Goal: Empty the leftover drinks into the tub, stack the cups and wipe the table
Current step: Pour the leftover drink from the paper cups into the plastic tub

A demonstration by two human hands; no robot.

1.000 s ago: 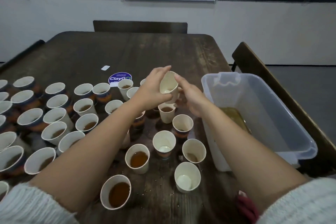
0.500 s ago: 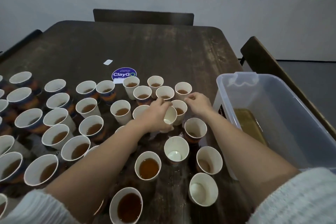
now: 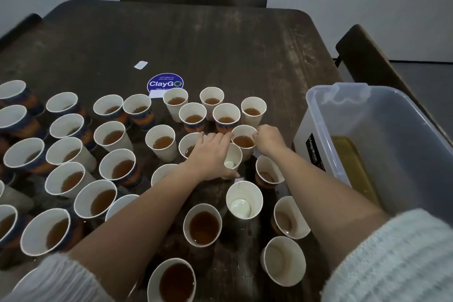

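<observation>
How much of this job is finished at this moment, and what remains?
Done: the tub holds a little brown liquid, and some cups near it look emptied, like the white-bottomed cup. In hand: the left hand holds an empty cup; the right hand grips the rim of a full cup. Left: most cups still hold drink, no stack shows, and the table is unwiped.

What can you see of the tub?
The tub is a translucent plastic bin, rectangular with rounded corners, a rolled rim and a moulded handle at its far end. It stands upright and lidless at the table's right edge, partly cut off by the frame. A shallow pool of brown liquid lies in its bottom. A dark label runs down its near wall. Neither hand touches it; the right hand is at a cup beside it.
</observation>
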